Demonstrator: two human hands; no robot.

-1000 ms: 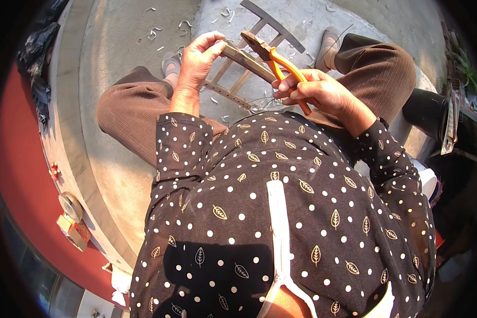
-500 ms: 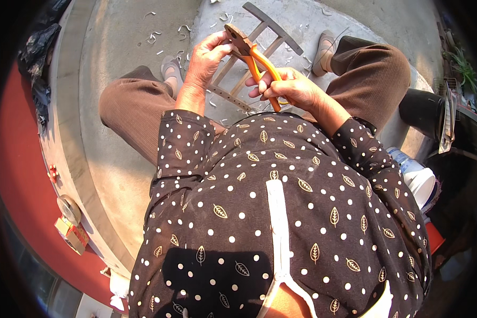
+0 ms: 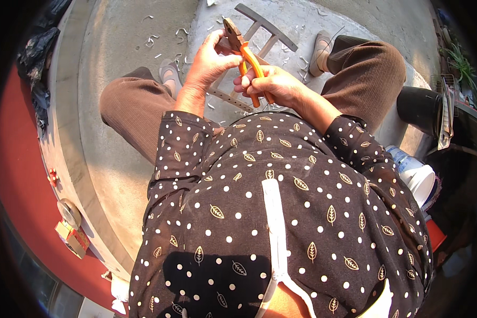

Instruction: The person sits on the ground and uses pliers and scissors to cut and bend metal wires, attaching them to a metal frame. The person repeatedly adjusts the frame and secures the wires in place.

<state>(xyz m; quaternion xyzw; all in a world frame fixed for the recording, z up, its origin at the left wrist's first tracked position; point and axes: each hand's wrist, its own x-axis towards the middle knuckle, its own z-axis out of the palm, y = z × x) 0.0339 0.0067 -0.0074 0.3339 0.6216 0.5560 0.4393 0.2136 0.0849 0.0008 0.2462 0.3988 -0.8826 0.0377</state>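
Note:
In front of my belly, my right hand (image 3: 281, 85) is wrapped round the orange handles of a pair of pliers (image 3: 252, 59). The worn, rusty metal jaws tilt up and to the left. My left hand (image 3: 211, 63) is closed beside the jaws, its thumb and fingers bent round next to them; whatever it pinches there is hidden or too small to name. Beyond and below the hands, a small wooden frame with crosspieces and a dark top bar (image 3: 267, 26) stands between my feet, partly covered by the hands and pliers.
Pale curled scraps (image 3: 152, 41) lie scattered on the concrete ground (image 3: 127, 47). At right are a black bucket (image 3: 420, 110), a white tub (image 3: 420, 183) and a green plant (image 3: 461, 66). A black plastic bag (image 3: 37, 53) and a small box (image 3: 71, 238) lie at left.
The pliers and my right hand have shifted a little to the left. My left hand has turned slightly, and its thumb now reaches further toward the handles.

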